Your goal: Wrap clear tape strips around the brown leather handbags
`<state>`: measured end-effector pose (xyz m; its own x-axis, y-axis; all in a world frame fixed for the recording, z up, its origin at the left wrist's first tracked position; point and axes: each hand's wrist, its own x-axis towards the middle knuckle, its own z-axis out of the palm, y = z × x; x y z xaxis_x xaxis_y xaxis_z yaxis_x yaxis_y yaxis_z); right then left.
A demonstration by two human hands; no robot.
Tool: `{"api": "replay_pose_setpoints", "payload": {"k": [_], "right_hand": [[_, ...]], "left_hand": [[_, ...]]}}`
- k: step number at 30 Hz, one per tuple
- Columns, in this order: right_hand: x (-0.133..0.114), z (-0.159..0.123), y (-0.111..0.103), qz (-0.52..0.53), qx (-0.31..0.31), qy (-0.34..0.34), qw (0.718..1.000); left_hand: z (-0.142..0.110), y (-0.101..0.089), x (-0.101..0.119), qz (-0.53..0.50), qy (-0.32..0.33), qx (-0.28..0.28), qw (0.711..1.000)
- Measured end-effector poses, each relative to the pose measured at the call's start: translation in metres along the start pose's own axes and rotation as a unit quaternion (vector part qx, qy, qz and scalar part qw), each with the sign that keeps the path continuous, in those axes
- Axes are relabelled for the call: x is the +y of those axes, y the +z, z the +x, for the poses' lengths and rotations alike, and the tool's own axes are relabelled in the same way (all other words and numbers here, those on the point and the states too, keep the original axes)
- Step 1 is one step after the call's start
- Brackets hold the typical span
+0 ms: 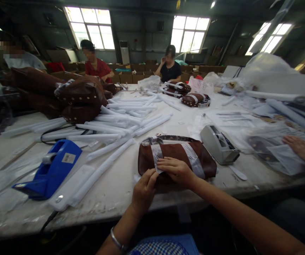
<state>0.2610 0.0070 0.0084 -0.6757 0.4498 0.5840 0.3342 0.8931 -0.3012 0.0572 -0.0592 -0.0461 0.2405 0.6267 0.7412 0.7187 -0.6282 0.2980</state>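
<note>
A brown leather handbag [176,150] lies in front of me near the table's front edge. Two pale wrapping strips cross it, a left strip [157,153] and a right strip [193,159]. My left hand [144,189], with a silver bangle on its wrist, pinches the lower end of the left strip at the bag's near side. Flat across the bag's front lies my right hand [177,171], its fingers stretched out over that same strip. A patterned handle with metal rings runs along the bag's far edge.
A blue tape dispenser [54,170] stands left, a grey tape dispenser [218,145] right of the bag. White paper rolls [126,120] and a brown bag pile [83,95] lie beyond. Another person's hand [301,148] rests over a plastic-covered item. Several people sit across.
</note>
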Motion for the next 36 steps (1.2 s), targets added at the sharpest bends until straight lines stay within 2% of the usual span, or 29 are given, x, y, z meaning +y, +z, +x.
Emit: {"api": "replay_pose_setpoints", "payload": {"k": [4,7,12,15,17,19,21,24,29,36], "right_hand": [[-0.007,-0.007,0.003,-0.067,0.002,-0.024,0.997],[-0.018,-0.015,-0.005,-0.058,-0.003,-0.013,0.998],[-0.046,-0.063,-0.031,-0.039,-0.002,0.021,0.999],[-0.063,-0.103,-0.038,-0.093,-0.094,0.048,0.990],[-0.070,-0.124,-0.033,-0.124,-0.162,0.059,0.977],[-0.072,-0.137,-0.024,-0.141,-0.196,0.072,0.968],[-0.070,-0.143,-0.014,-0.145,-0.206,0.083,0.964],[-0.066,-0.145,-0.004,-0.145,-0.185,0.098,0.967],[-0.064,-0.147,-0.001,-0.140,-0.144,0.102,0.974],[-0.070,-0.121,0.014,-0.079,0.002,0.073,0.994]], "left_hand": [[0.003,-0.002,0.001,0.024,0.016,-0.026,0.999],[0.006,-0.004,0.001,0.029,0.050,-0.056,0.997],[0.007,-0.007,0.000,0.035,0.067,-0.071,0.995],[0.006,-0.008,0.000,0.027,0.066,-0.085,0.994],[0.007,-0.008,0.001,0.024,0.062,-0.091,0.994],[0.008,-0.009,0.001,0.021,0.055,-0.097,0.994],[0.009,-0.009,0.000,0.016,0.048,-0.102,0.993],[0.011,-0.009,-0.002,0.005,0.033,-0.113,0.993],[0.012,-0.008,-0.004,-0.005,0.018,-0.128,0.992],[0.028,-0.006,-0.015,0.006,0.007,-0.118,0.993]]}}
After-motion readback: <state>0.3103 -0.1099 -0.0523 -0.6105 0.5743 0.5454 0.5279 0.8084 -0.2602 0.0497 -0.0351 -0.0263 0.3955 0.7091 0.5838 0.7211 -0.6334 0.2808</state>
